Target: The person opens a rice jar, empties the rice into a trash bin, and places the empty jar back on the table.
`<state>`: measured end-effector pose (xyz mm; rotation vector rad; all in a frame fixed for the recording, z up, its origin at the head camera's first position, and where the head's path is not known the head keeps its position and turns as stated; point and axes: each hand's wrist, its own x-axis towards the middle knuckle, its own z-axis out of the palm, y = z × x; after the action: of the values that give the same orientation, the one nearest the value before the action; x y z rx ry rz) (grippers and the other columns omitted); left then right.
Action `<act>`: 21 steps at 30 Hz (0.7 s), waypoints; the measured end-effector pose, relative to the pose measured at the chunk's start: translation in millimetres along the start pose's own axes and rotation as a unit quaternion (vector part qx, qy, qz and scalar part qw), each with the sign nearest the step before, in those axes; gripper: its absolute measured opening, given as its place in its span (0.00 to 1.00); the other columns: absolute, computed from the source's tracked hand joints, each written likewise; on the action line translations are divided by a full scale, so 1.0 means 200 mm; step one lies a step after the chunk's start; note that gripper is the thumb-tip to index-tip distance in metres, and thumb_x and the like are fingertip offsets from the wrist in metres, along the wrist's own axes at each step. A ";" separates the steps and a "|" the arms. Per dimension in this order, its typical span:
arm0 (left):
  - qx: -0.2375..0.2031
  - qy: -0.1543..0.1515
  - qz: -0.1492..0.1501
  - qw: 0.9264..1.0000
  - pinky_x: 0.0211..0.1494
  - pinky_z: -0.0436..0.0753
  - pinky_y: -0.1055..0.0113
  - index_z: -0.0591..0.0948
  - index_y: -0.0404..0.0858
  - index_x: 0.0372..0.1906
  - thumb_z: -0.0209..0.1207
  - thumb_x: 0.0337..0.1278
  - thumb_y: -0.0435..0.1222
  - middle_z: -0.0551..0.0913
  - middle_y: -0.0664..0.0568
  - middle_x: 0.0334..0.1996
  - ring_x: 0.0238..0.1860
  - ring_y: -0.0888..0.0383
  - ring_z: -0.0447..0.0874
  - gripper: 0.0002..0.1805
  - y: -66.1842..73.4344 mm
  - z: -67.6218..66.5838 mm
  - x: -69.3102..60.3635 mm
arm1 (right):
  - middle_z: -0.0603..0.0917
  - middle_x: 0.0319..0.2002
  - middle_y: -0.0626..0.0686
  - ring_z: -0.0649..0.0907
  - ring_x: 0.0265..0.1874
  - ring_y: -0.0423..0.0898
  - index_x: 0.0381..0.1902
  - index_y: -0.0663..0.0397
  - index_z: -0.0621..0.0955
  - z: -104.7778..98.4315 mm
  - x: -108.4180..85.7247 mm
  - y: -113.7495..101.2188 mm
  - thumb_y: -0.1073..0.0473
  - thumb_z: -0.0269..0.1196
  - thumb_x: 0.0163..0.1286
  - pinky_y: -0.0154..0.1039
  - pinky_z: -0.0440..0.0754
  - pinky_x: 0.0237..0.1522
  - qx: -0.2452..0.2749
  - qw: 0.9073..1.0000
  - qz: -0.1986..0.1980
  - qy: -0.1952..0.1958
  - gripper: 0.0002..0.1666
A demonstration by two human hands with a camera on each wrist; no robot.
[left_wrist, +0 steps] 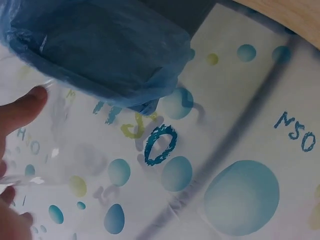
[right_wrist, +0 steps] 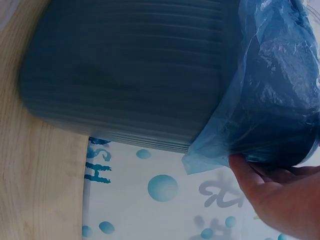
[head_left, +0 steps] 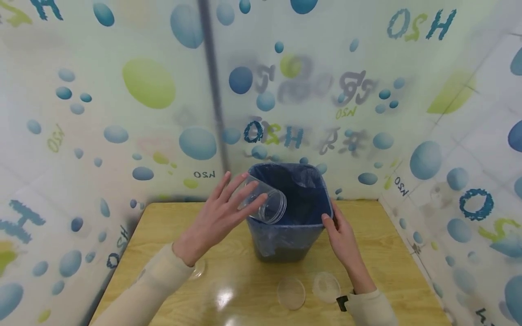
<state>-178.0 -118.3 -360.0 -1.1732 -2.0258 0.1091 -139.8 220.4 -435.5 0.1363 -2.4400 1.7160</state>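
Note:
A clear plastic jar (head_left: 272, 206) is tipped over the left side of a blue trash bin (head_left: 281, 253), its open mouth toward the bin's inside. My left hand (head_left: 222, 213) holds that jar around its body, fingers spread along it. In the left wrist view the see-through jar (left_wrist: 55, 135) shows only in part. The bin is lined with a thin blue plastic bag (right_wrist: 280, 75) folded over its rim. My right hand (head_left: 341, 233) grips the bin's right rim, and the right wrist view shows this hand (right_wrist: 280, 195) pinching rim and bag together.
Two round clear lids, one here (head_left: 291, 293) and a paler one (head_left: 326, 287), lie on the wooden table (head_left: 244, 290) in front of the bin. Another clear round piece (head_left: 198, 269) is partly hidden by the left wrist. Patterned curtains (head_left: 151, 136) surround the table's back and sides.

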 end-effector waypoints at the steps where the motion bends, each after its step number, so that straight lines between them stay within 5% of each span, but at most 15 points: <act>1: 0.000 -0.002 -0.004 1.000 0.78 0.55 0.37 0.70 0.45 0.74 0.76 0.45 0.22 0.67 0.39 0.72 0.78 0.38 0.58 0.48 0.00 0.00 0.00 | 0.57 0.81 0.59 0.62 0.78 0.57 0.83 0.58 0.55 0.00 0.00 0.00 0.54 0.49 0.86 0.52 0.63 0.73 0.000 1.000 -0.001 0.001 0.35; 9: -0.003 -0.020 -0.018 1.000 0.79 0.52 0.38 0.71 0.42 0.73 0.72 0.50 0.21 0.68 0.37 0.70 0.78 0.38 0.58 0.43 0.00 -0.01 0.02 | 0.58 0.80 0.60 0.64 0.77 0.58 0.83 0.58 0.55 0.00 0.01 -0.02 0.55 0.49 0.85 0.52 0.64 0.72 -0.004 1.000 -0.005 0.002 0.35; 14: -0.007 -0.019 -0.032 0.999 0.79 0.53 0.39 0.72 0.41 0.73 0.74 0.48 0.23 0.68 0.36 0.70 0.77 0.37 0.59 0.43 0.00 0.00 0.00 | 0.60 0.80 0.60 0.65 0.77 0.57 0.82 0.58 0.56 0.00 0.01 -0.02 0.55 0.49 0.85 0.29 0.67 0.67 0.000 1.000 -0.009 0.004 0.34; 17: -0.016 0.000 -0.047 0.999 0.78 0.57 0.39 0.70 0.41 0.73 0.78 0.47 0.29 0.67 0.36 0.69 0.75 0.36 0.61 0.46 0.00 0.00 -0.03 | 0.59 0.80 0.60 0.64 0.77 0.57 0.82 0.58 0.56 0.00 0.00 -0.01 0.54 0.49 0.85 0.20 0.65 0.63 0.001 1.000 -0.006 0.003 0.35; 21: -0.044 0.076 -0.083 0.993 0.73 0.69 0.42 0.68 0.38 0.71 0.84 0.38 0.37 0.69 0.33 0.65 0.69 0.33 0.67 0.51 0.01 0.02 -0.06 | 0.59 0.80 0.59 0.64 0.77 0.56 0.82 0.58 0.56 0.01 -0.01 -0.01 0.53 0.49 0.85 0.29 0.65 0.67 0.004 1.000 -0.001 0.001 0.35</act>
<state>-176.0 -124.2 -371.2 -1.0281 -2.0005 -0.1479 -138.0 218.4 -434.6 0.1376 -2.4318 1.7242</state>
